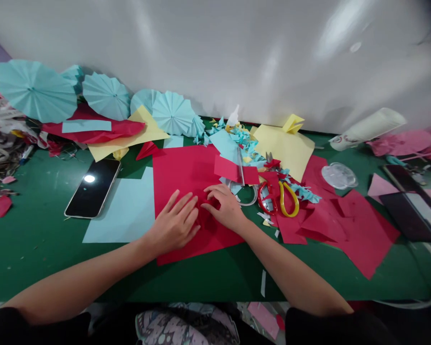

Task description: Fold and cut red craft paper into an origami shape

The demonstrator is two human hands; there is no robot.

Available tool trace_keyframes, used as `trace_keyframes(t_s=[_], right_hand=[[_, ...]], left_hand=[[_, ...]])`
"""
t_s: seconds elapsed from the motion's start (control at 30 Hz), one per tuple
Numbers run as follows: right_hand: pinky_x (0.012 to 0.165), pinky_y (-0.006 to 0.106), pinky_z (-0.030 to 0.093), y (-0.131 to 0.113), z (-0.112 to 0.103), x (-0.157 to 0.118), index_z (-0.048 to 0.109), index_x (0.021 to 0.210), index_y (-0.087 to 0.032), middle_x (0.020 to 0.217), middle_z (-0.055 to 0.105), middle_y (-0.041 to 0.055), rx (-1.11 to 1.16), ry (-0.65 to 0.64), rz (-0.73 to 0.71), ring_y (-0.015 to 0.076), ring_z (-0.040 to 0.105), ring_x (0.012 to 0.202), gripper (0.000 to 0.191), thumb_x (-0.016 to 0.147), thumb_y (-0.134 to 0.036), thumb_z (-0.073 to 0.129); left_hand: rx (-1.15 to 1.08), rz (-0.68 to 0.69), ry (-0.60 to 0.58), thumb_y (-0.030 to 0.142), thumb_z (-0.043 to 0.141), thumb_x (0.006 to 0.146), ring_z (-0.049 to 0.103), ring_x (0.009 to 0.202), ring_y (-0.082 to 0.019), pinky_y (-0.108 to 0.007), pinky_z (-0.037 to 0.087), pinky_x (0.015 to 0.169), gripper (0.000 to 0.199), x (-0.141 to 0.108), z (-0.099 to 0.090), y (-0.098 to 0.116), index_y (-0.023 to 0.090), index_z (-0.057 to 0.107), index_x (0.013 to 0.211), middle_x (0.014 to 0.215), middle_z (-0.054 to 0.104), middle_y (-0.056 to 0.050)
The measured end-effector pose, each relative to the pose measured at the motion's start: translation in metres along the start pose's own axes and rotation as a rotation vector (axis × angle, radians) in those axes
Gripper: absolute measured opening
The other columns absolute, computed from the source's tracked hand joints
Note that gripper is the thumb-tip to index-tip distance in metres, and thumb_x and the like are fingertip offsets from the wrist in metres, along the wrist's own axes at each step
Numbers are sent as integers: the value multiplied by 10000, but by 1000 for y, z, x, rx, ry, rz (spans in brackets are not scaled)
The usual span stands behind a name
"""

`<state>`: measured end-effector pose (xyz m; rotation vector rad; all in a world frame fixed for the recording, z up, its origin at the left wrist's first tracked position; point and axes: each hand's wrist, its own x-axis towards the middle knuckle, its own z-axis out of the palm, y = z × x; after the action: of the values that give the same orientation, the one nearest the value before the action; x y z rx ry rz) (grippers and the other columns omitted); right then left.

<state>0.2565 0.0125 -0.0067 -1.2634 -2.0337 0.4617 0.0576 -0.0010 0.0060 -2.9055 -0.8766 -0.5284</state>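
Red paper sheet (183, 165) lies on green tabletop (136, 282), left hand (178, 221) spread over it, right hand (225, 203) curled, whether pinching cannot tell; probably light, flexible, quick to crease, best taken by its edges.

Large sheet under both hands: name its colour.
The large sheet is red; the head view, the only one, shows it best.

a phone (93, 191) lies left of the sheet (179, 167), scissors (282, 194) right, fans (172, 112) behind.
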Motion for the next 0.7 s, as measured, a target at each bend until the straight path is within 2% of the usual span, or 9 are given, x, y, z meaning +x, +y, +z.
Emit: trace_keyframes(t_s=[0.07,0.2,0.37,0.7], right_hand=[[844,416,435,0,0,0,516,737,-196,961,639,97,-8,-3,3,223,557,937,167,813,-327,587],[869,428,428,-1,0,0,507,716,-201,978,638,89,-8,-15,37,221,557,957,174,794,-316,612],[857,424,446,-1,0,0,528,714,-203,995,635,84,16,16,53,222,562,977,153,770,-288,642],[829,408,480,1,2,1,531,732,-195,996,576,105,7,78,178,224,572,959,114,785,-274,594]], left_hand=[[-38,108,13,291,440,894,475,1198,-300,-478,308,1058,337,-5,-2,6,73,586,1106,1210,590,-149],[-62,143,-70,314,415,902,437,1233,-304,-448,352,1036,434,-11,1,11,60,506,1242,1273,543,-152],[-63,129,-59,260,421,901,398,1267,-302,-448,329,1055,407,-14,6,11,53,508,1241,1265,548,-160],[-63,138,-81,206,427,892,413,1250,-337,-478,399,1009,373,-14,3,12,64,528,1222,1284,531,-164]])
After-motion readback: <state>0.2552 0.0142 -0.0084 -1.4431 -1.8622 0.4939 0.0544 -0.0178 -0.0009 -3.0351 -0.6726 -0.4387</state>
